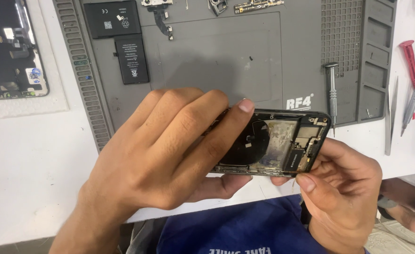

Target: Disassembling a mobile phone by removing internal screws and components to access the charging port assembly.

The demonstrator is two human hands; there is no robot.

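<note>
An opened phone housing, black-framed with a round coil and bare metal inside, is held over the table's front edge. My left hand covers its left half, fingers laid across the top and the index fingertip on the upper rim. My right hand grips the right end from below, thumb on the lower corner. The housing's left part is hidden under my left hand.
A grey repair mat lies behind, carrying an L-shaped black battery, small flex parts and a silver screwdriver. A detached screen rests at far left. Red-handled tools and tweezers lie at right.
</note>
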